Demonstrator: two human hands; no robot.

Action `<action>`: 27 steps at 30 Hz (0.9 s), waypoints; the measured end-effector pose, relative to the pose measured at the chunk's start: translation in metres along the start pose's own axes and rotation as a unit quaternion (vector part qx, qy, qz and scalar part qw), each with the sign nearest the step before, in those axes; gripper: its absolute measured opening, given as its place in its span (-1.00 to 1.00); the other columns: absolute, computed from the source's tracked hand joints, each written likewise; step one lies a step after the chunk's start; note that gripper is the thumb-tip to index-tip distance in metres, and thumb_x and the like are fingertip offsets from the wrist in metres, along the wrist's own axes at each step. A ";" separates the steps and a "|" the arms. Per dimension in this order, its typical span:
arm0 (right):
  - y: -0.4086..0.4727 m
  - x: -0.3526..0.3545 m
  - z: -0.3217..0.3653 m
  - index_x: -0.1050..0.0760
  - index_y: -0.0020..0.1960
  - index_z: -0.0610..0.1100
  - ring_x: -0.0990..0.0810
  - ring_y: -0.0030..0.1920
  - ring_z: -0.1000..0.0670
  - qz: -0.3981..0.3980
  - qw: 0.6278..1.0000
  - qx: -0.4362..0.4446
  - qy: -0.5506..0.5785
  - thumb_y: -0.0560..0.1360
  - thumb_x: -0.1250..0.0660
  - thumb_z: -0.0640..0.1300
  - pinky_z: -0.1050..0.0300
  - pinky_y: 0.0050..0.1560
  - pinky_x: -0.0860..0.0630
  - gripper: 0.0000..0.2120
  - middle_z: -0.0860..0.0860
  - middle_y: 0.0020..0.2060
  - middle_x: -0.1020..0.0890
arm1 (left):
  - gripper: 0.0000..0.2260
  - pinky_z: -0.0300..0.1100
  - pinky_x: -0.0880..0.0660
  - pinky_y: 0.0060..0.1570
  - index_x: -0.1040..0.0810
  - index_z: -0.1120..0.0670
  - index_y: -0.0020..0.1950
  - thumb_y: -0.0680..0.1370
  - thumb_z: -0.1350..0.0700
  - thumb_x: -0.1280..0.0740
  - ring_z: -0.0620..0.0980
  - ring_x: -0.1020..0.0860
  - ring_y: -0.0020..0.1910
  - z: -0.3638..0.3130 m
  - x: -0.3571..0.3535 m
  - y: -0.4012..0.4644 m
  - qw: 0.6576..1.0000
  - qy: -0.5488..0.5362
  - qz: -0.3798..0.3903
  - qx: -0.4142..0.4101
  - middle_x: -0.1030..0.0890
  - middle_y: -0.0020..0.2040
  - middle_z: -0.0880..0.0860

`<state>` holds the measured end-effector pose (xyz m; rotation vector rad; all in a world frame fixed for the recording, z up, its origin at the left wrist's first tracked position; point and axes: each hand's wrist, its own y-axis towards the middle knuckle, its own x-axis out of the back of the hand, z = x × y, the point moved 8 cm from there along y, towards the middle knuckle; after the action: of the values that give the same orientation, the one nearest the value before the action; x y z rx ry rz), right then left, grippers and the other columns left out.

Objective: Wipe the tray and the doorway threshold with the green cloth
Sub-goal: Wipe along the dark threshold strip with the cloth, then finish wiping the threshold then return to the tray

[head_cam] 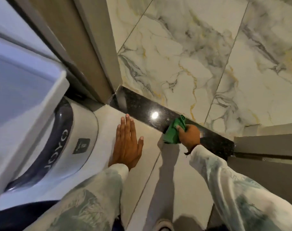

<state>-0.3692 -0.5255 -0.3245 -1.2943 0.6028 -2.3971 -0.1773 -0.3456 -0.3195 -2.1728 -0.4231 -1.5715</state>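
A: Where is the crumpled green cloth seen?

B: It is pressed onto the polished black speckled stone threshold strip, towards that strip's right half, with its lower edge hanging over onto the pale floor tile on the near side. A bright lamp reflection is caught on the stone just left of the cloth.

A: How is it held?

B: It is gripped by the right hand, whose fingers are curled closed over the bunched fabric; only the knuckles and back of the hand are shown, and the fingertips are hidden under the cloth.

A: And the left hand?

B: It is laid flat, palm down, on the pale tile just beside the threshold's near edge. Its fingers are stretched straight and held close together, the thumb spread to the side, and nothing is grasped. Both wrists are covered by white sleeves patterned with faded grey-green.

A: What is found around the threshold?

B: On its far side, white marble-look tiles with grey and gold veining are laid. At its left end a beige door frame is met. Left of the flat hand a white rounded appliance with a dark curved band and lettering is placed. Whether a tray is in view cannot be told.
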 end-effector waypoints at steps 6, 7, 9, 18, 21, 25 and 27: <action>-0.122 0.024 0.159 -0.66 0.00 -0.27 -0.71 -0.09 -0.24 0.092 0.993 0.050 0.056 0.52 -0.36 0.07 -0.20 0.00 -0.66 -0.62 -0.24 -0.12 -0.72 | -0.34 0.15 0.01 0.67 0.00 0.29 0.69 0.71 -0.10 0.02 0.26 0.01 0.70 0.021 0.180 -0.055 0.997 -0.020 -0.005 0.071 0.02 0.71 0.30; -0.145 0.030 0.190 -0.65 0.01 -0.29 -0.70 -0.07 -0.25 0.102 0.992 0.065 0.048 0.54 -0.36 0.05 -0.17 0.02 -0.65 -0.63 -0.23 -0.12 -0.71 | -0.35 0.13 0.03 0.67 -0.02 0.29 0.69 0.72 -0.10 0.02 0.26 0.00 0.70 0.029 0.210 -0.066 0.996 -0.025 -0.007 0.088 0.00 0.71 0.30; -0.188 0.036 0.250 -0.63 0.01 -0.33 -0.67 -0.07 -0.25 0.128 0.985 0.111 0.017 0.57 -0.33 0.00 -0.03 -0.04 -0.61 -0.64 -0.21 -0.16 -0.67 | -0.35 0.14 0.03 0.67 -0.01 0.28 0.70 0.73 -0.10 0.00 0.26 0.01 0.71 0.049 0.266 -0.088 0.992 -0.016 -0.004 0.125 0.02 0.72 0.29; -0.311 -0.049 0.464 -0.55 0.12 -0.27 -0.65 -0.10 -0.25 0.161 0.872 0.407 -0.218 0.60 -0.25 -0.02 0.13 -0.21 -0.39 -0.69 -0.21 -0.13 -0.68 | -0.35 0.20 -0.09 0.65 0.02 0.25 0.71 0.72 -0.12 0.05 0.27 -0.03 0.70 0.204 0.395 -0.155 0.962 -0.015 -0.052 0.267 -0.01 0.72 0.26; -0.312 -0.116 0.487 -0.47 0.25 -0.29 -0.63 0.03 -0.30 0.139 0.815 0.463 -0.319 0.62 -0.20 -0.04 0.01 -0.10 -0.48 -0.65 -0.28 0.02 -0.67 | -0.35 0.23 -0.11 0.64 0.01 0.24 0.70 0.72 -0.13 0.05 0.28 -0.08 0.69 0.250 0.385 -0.158 0.958 -0.030 -0.070 0.278 -0.06 0.72 0.27; -0.305 -0.183 0.476 -0.47 0.30 -0.26 -0.61 0.16 -0.27 0.133 0.795 0.429 -0.408 0.62 -0.21 -0.09 -0.01 0.10 -0.53 -0.66 -0.25 0.13 -0.64 | -0.33 0.17 0.00 0.66 -0.01 0.24 0.71 0.72 -0.12 -0.07 0.26 -0.03 0.70 0.290 0.362 -0.160 0.955 -0.017 -0.062 0.290 -0.03 0.72 0.26; -0.310 -0.209 0.461 -0.54 0.23 -0.26 -0.62 0.15 -0.26 0.181 0.795 0.389 -0.428 0.61 -0.20 0.02 0.03 0.10 -0.54 -0.60 -0.24 0.13 -0.65 | -0.31 0.15 0.03 0.66 0.01 0.25 0.71 0.71 -0.10 -0.12 0.25 0.00 0.71 0.301 0.367 -0.159 0.952 -0.016 -0.064 0.299 -0.01 0.73 0.25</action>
<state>0.0990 -0.2525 -0.0819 -1.4588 -0.3591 -1.2443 0.1090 -0.0567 -0.0271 -1.7232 -0.9319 -1.2519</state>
